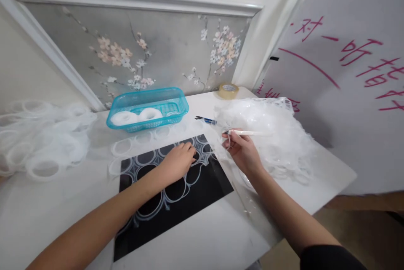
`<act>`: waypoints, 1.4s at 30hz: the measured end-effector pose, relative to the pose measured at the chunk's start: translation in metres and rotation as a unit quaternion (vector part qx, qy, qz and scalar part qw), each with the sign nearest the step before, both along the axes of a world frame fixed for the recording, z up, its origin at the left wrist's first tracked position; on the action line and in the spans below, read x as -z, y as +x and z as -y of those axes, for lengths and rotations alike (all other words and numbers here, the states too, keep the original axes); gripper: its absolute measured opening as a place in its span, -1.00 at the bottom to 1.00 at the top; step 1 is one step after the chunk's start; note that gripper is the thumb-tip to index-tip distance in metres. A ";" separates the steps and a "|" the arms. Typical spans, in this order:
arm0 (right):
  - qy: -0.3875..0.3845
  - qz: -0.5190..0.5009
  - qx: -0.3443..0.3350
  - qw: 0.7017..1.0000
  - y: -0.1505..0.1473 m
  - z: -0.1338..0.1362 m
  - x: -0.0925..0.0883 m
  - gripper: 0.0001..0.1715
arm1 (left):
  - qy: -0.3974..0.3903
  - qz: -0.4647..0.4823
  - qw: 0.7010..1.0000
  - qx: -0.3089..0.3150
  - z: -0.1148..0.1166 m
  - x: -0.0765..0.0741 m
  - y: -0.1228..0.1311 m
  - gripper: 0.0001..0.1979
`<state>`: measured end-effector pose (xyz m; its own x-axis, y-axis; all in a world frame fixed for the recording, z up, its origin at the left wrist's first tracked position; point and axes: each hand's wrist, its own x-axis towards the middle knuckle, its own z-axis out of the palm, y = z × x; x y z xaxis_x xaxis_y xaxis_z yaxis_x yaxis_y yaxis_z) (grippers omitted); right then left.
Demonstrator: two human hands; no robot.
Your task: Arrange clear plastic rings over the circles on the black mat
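A translucent plastic sheet of joined rings [174,192] lies over a black mat [202,196] and extends past its far edge. On the mat's far right part, my left hand [180,159] rests with curled fingers closed at the ring sheet; its fingertips are partly hidden. My right hand [243,152] is raised just right of the mat, closed around a slim white pen-like tool [249,133] with a dark tip pointing left. A thin translucent loop hangs by its fingers. Blue-handled nippers [206,120] lie beyond the mat.
A turquoise basket [148,124] at the back holds white rings [150,114]. Translucent ring material is heaped in a left pile [47,143] and a right pile [271,131]. A tape roll [228,90] stands near the wall. A whiteboard [347,143] borders the white table [189,240] on the right.
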<state>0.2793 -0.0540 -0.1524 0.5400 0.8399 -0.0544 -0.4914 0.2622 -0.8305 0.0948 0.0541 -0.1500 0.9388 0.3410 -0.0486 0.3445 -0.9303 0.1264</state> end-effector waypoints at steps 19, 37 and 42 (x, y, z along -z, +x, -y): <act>0.026 0.140 0.057 0.988 0.015 0.002 -0.003 -0.70 | 0.083 0.125 0.988 0.038 0.057 -0.003 0.039 -0.84; 0.047 0.089 -0.120 0.988 0.013 0.011 -0.008 -0.82 | -0.193 0.265 0.943 -0.055 0.021 -0.021 0.039 -0.86; 0.037 0.083 -0.224 0.970 0.004 0.013 -0.008 -0.80 | -0.257 0.318 0.909 -0.080 0.017 -0.027 0.034 -0.87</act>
<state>0.2832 -0.0672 -0.1442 0.1152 0.9907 0.0718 -0.4308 0.1149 -0.8951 0.1286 0.0374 -0.1235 0.7730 0.5614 0.2954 0.1758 -0.6370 0.7505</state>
